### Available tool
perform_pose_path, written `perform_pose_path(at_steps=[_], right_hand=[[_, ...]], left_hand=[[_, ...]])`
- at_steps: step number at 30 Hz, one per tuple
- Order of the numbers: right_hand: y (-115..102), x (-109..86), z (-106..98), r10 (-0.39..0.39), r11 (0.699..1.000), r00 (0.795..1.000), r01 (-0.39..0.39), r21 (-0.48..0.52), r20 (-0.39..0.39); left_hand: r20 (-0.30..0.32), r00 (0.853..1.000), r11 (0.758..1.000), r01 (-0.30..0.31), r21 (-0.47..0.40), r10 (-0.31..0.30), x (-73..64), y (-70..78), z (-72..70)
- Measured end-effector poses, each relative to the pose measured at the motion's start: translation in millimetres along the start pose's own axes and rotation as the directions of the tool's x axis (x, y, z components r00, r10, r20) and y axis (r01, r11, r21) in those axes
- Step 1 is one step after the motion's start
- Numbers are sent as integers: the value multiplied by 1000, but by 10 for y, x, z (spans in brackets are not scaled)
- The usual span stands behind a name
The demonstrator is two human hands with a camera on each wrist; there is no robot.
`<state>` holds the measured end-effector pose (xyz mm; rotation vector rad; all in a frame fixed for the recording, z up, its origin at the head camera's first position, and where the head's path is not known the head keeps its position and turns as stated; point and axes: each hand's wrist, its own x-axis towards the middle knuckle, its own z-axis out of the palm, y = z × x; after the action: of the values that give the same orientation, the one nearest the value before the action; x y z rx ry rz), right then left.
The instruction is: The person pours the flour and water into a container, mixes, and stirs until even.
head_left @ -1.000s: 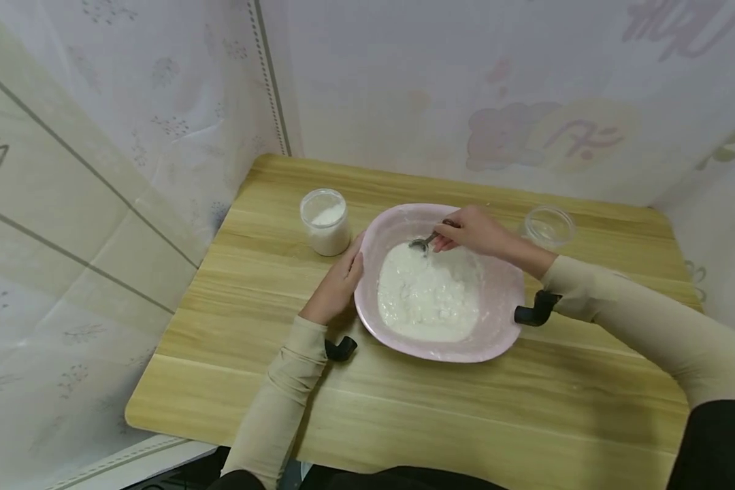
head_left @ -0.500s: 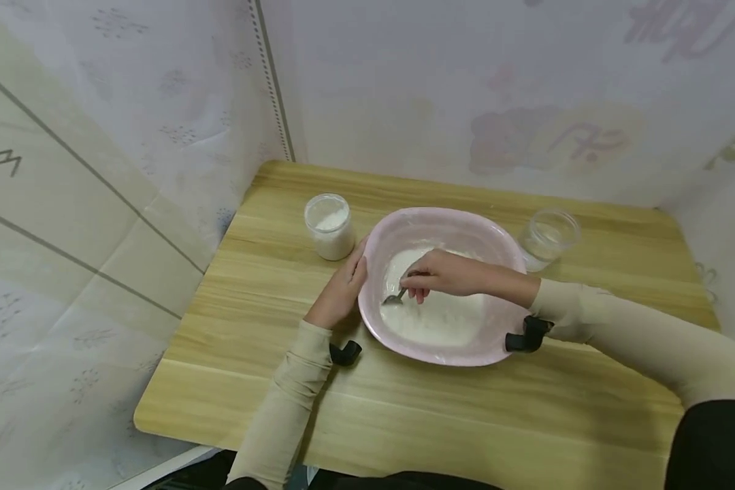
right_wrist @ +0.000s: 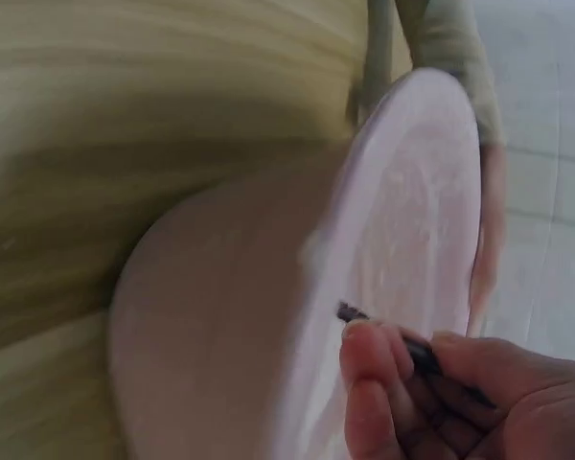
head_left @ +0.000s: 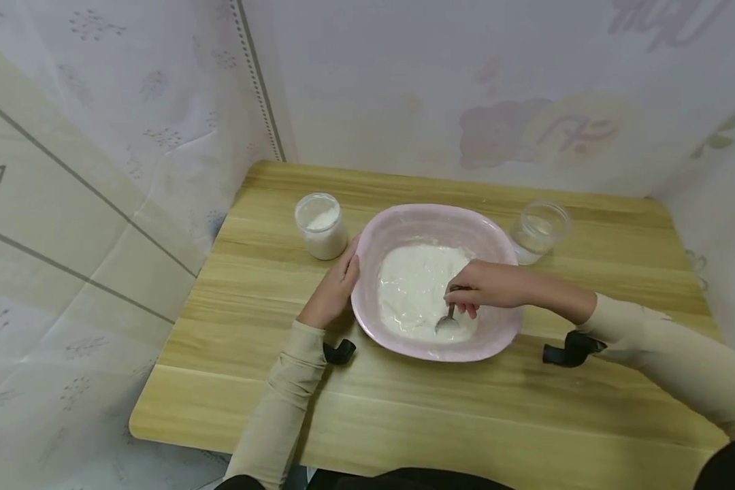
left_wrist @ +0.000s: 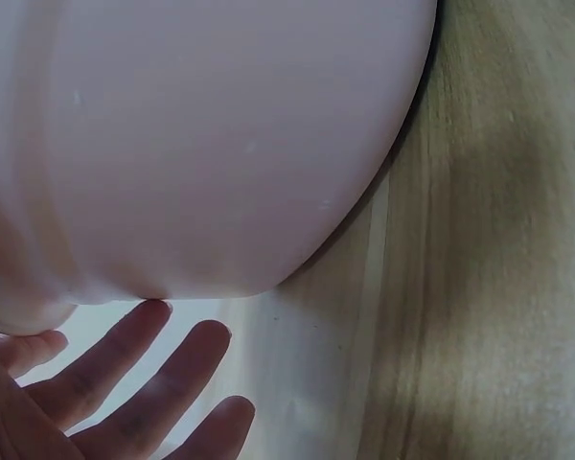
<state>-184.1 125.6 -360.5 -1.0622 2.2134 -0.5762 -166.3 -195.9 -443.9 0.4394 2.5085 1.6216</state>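
A pink plastic basin (head_left: 431, 221) stands on the table, holding a thick white wet mixture (head_left: 412, 282). My right hand (head_left: 488, 282) pinches the handle of a metal spoon (head_left: 448, 322), whose bowl dips into the mixture near the basin's front. In the right wrist view, thumb and fingers grip the dark spoon handle (right_wrist: 424, 356) above the basin's rim. My left hand (head_left: 333, 289) rests against the basin's left side. The left wrist view shows its fingers (left_wrist: 153, 398) fairly straight and spread, with a fingertip at the basin's outer wall (left_wrist: 220, 144).
A clear jar of white powder (head_left: 324, 231) stands behind my left hand. Behind and right of the basin is a clear container (head_left: 539, 230). The wooden table (head_left: 233, 367) ends near my body; patterned sheeting (head_left: 373, 82) hangs at the back and sides.
The spoon in my right hand has swept from the basin's back to its left side, then right to the front. The mixture looks smoother. My left hand has stayed on the basin.
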Motion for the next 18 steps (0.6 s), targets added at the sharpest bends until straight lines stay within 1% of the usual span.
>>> perform_pose_path(at_steps=[2, 4, 7, 11, 14, 16, 18], right_hand=[[71, -84, -45, 31, 999, 999, -32, -18, -42], [138, -142, -99, 69, 997, 993, -72, -31, -96], [221, -175, -186, 133, 990, 974, -141, -32, -185], [310, -146, -289, 217, 970, 931, -239, -40, -294], [379, -86, -348, 270, 954, 894, -299, -26, -356], [420, -36, -379, 301, 947, 872, -322, 12, -386], [459, 20, -406, 329, 942, 855, -328, 72, -402]], left_hand=[[3, 1000, 1000, 4, -4, -4, -3, 3, -4], [2, 1000, 1000, 5, -3, -5, -5, 6, -16], [7, 1000, 1000, -16, -18, 16, 3, 20, -38], [16, 999, 999, -38, -31, 38, 14, 3, -35], [18, 999, 999, -32, -38, 33, 14, -9, -17], [20, 999, 999, -32, -39, 33, 11, -9, -7], [22, 999, 999, -37, -39, 37, 13, -5, 0]])
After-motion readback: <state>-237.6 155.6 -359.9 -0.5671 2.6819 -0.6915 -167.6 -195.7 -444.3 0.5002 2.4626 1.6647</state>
